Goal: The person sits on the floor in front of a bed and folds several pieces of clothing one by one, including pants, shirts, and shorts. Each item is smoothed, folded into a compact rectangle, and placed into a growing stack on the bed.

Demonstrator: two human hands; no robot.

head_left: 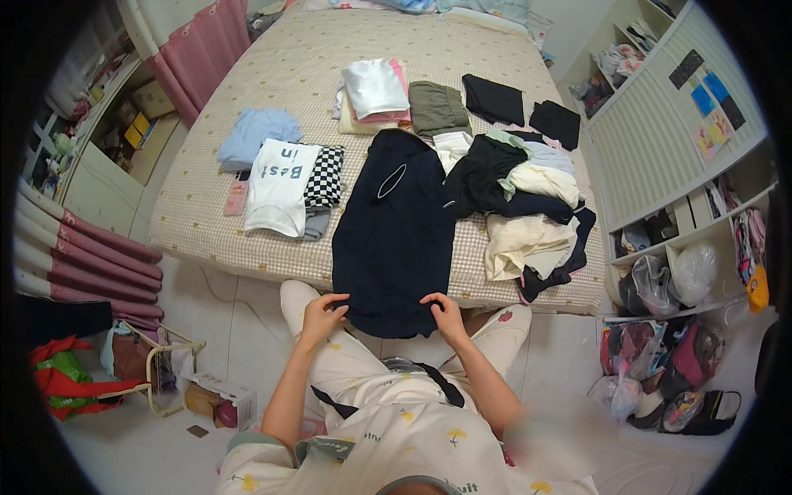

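Observation:
A long navy garment [394, 239] lies spread lengthwise on the bed, its near end drooping over the bed's front edge toward my lap. On its upper part shows an oval outline with a pale rim; whether it is a shirt or something else I cannot tell. My left hand [323, 318] pinches the near left corner. At the near right corner my right hand [445, 317] grips the cloth between thumb and fingers. A white printed T-shirt [276, 186] and a folded black-and-white checked cloth [324, 175] lie left of the garment.
A loose clothes heap [528, 186] lies to the right. Farther back are a folded white item [376, 87], an olive folded garment [440, 107] and black folded pieces [493, 99]. A light blue garment [260, 136] sits far left. Shelves [685, 239] stand right of the bed.

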